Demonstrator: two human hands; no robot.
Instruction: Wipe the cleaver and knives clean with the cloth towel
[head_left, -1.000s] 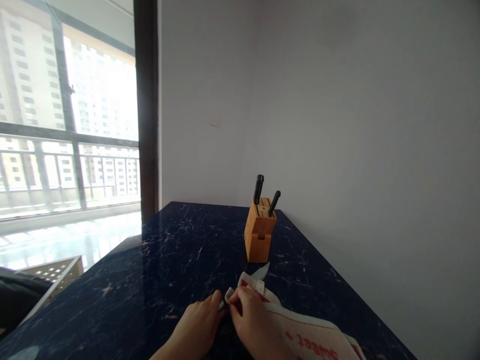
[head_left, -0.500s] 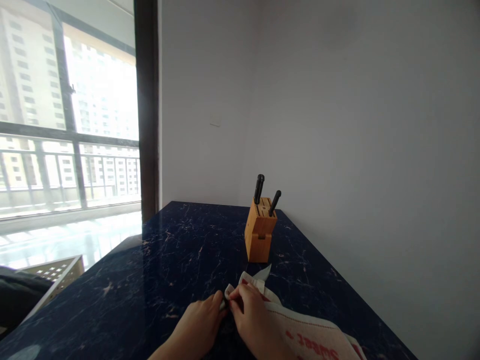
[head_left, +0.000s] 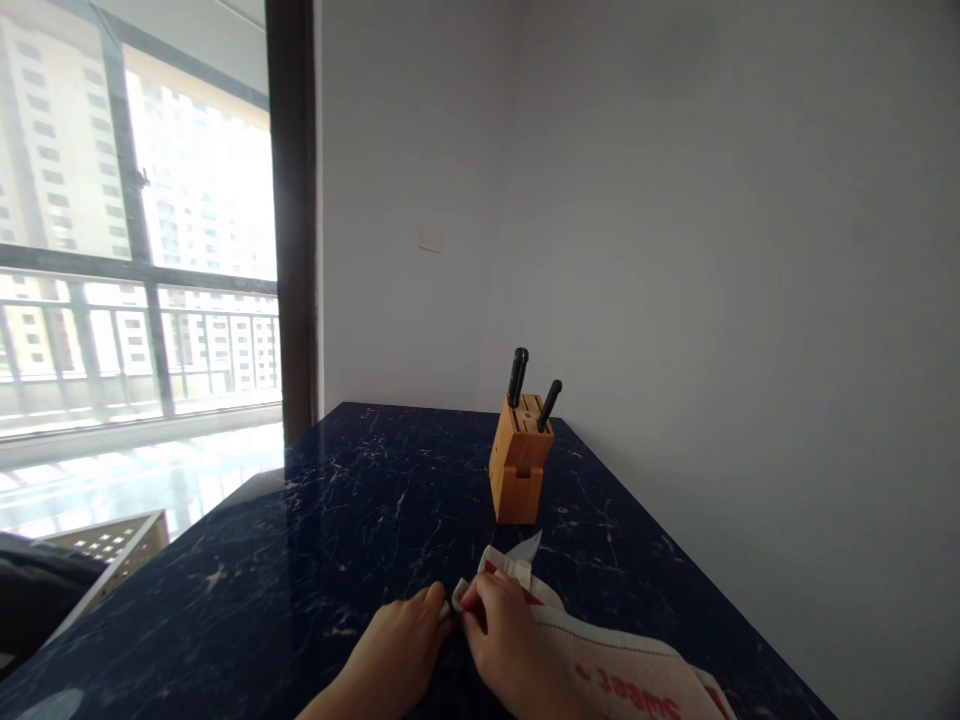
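My left hand [head_left: 397, 645] is closed around the near end of a knife, its handle hidden in my fingers. The pointed blade [head_left: 527, 547] sticks out past a cloth, tip toward the knife block. In my right hand [head_left: 506, 635] is a pinched fold of the white dish towel [head_left: 611, 655], which has red lettering and a red edge. The towel wraps over the middle of the blade and trails to the right across the table. My two hands are close together, fingertips almost touching.
A wooden knife block [head_left: 520, 470] with two black-handled knives stands just beyond the blade. The dark blue marbled table [head_left: 360, 500] runs along the right wall. On the left are a chair [head_left: 120, 545] with dark fabric on it and a large window.
My right hand and the towel fold have shifted very slightly to the right, along the blade. My left hand stays almost in place.
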